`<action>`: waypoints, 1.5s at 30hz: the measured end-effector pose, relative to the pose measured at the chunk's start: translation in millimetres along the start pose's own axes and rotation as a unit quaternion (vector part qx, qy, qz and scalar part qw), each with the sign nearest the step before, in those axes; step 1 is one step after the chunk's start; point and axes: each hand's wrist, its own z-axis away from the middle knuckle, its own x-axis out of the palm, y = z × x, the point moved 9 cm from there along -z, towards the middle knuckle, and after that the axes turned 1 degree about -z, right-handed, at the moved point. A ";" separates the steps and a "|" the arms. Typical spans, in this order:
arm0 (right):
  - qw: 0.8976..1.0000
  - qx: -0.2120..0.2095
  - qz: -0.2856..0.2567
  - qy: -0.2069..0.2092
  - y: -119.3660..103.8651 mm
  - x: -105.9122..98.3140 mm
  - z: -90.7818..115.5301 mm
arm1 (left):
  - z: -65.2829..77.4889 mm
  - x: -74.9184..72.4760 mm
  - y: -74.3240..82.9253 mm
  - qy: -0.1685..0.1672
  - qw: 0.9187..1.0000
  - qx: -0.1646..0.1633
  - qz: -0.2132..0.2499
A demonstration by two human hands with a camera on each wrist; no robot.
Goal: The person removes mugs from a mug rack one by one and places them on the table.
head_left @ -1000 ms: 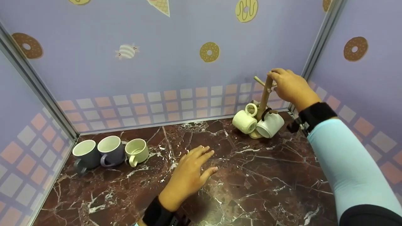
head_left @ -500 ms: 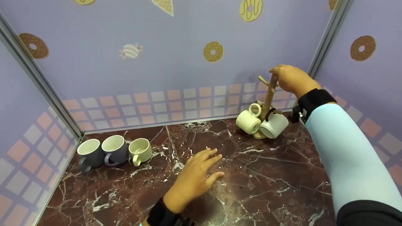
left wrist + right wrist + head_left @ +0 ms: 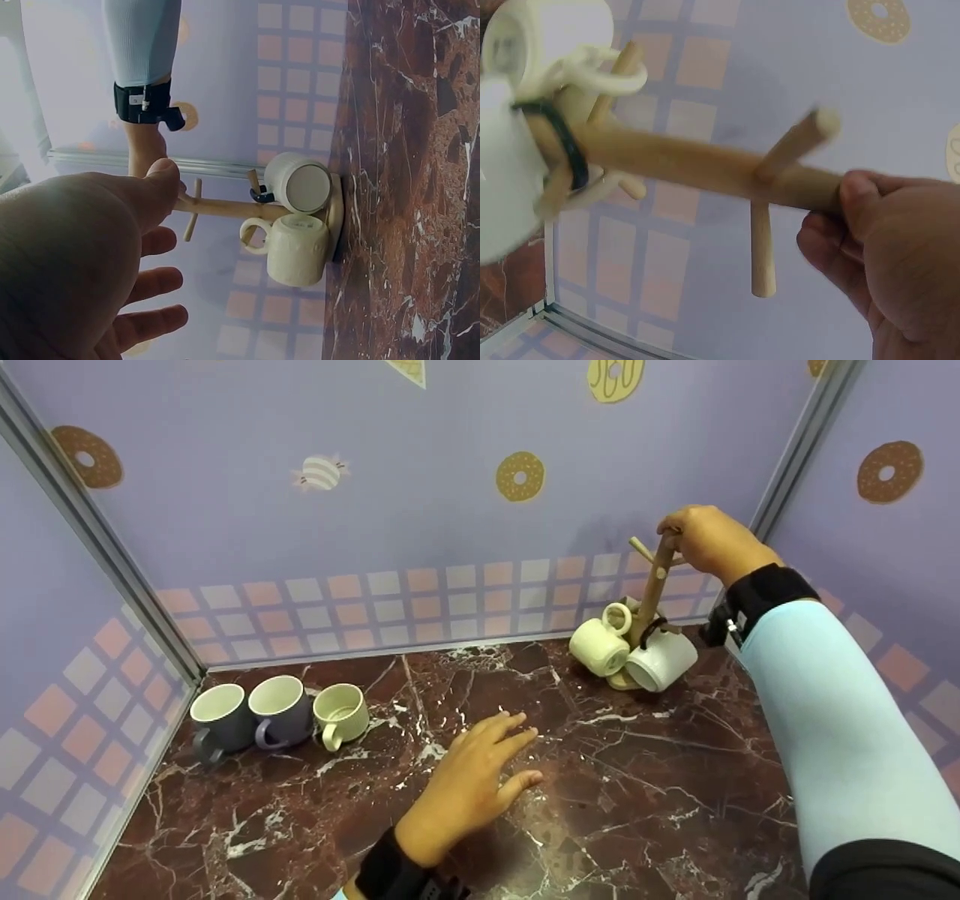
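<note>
Gripping rack by top between curled thumb and fingers of right hand, nearer than left | running down from those fingers, roughly upright along long axis, to counter, back right | bearing cream mug and white mug low | holding nothing in left hand, spread-fingered, well apart

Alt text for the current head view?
A person's right hand grips the top of a brown wooden mug tree, where a round cream mug and a black-handled white mug hang. Their left hand hovers above a dark red, white-veined tabletop. At left, a dark grey mug, a purple-grey mug and a pale yellow-green mug stand upright.
</note>
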 end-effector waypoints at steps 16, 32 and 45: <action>0.998 -0.014 0.020 0.060 -14.4 -1.0 1.3 | 1.8 -0.5 1.0 0.000 1.000 -0.003 -0.001; 0.994 0.022 -0.021 0.103 -12.3 10.6 1.5 | 2.1 1.5 7.4 -0.008 1.000 0.001 -0.008; 0.985 0.038 -0.024 0.165 -21.1 5.8 17.1 | 1.6 3.6 6.5 -0.022 1.000 -0.001 -0.009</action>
